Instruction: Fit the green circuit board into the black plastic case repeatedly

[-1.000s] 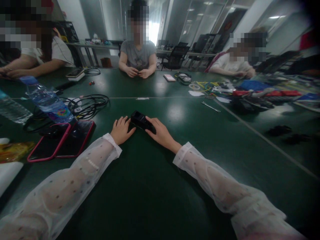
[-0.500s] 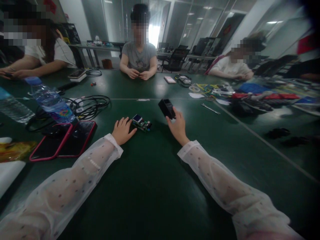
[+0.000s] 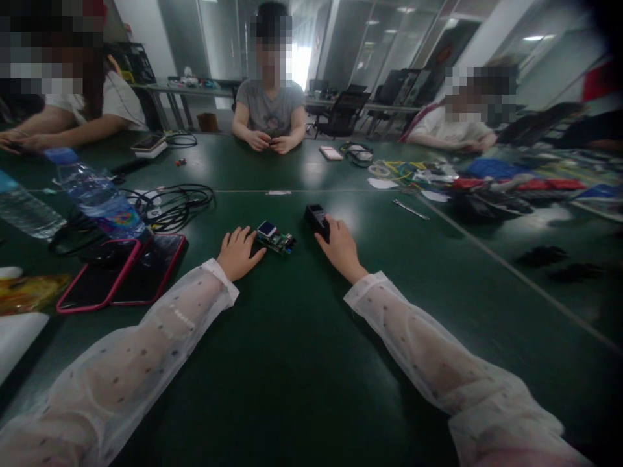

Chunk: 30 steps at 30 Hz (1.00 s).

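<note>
My left hand (image 3: 238, 251) lies flat on the green tabletop with its fingers spread. Its fingertips are at the left edge of a small green circuit board (image 3: 278, 243) that carries a little screen, and I cannot tell if they touch it. To the right of the board, my right hand (image 3: 341, 246) grips the near end of a black box-shaped casing (image 3: 315, 219). The casing has openings in its top face and appears to rest on the table. My fingers and thumb hide its near end.
At the left are two red-edged phones (image 3: 148, 269), a water bottle (image 3: 100, 198) and coiled black cables (image 3: 182, 201). A wrench (image 3: 410, 210) lies right of the casing. Wires and tools (image 3: 506, 185) are heaped farther right. A person in grey (image 3: 270, 113) sits opposite; others sit at both sides.
My right hand has lowered the black casing and moved it slightly left, from a raised, tilted position to the tabletop. The left hand and the circuit board have stayed put.
</note>
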Each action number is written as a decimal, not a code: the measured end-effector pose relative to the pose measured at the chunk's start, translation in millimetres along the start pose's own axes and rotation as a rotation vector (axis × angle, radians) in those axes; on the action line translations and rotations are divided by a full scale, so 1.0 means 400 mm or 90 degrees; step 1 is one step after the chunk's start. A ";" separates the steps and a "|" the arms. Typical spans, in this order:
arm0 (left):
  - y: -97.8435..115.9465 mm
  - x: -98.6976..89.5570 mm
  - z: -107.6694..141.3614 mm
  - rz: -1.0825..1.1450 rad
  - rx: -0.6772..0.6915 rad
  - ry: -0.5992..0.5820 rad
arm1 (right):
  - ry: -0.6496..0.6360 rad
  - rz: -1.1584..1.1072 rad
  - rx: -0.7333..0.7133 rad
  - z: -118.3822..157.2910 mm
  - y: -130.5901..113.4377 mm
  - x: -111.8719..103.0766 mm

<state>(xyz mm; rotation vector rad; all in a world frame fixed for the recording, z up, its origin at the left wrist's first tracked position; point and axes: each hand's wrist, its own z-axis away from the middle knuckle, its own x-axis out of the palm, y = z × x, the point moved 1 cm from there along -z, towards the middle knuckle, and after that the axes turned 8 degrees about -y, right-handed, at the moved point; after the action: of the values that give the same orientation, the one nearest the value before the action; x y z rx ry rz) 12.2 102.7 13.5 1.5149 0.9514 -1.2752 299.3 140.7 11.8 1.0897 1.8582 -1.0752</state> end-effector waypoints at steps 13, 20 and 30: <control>-0.004 -0.002 -0.001 0.005 0.005 -0.016 | -0.023 0.024 0.000 0.002 -0.010 -0.005; -0.006 -0.004 0.000 0.051 -0.001 0.059 | -0.027 0.041 0.002 0.001 -0.011 -0.005; -0.004 -0.005 -0.002 0.048 0.026 0.082 | -0.032 0.069 0.010 0.003 -0.019 -0.008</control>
<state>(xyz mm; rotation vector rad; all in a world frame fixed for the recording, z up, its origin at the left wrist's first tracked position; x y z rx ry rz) 10.7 103.8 15.2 1.6653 0.9456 -1.1623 294.0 136.2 16.4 1.1481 1.7341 -1.0462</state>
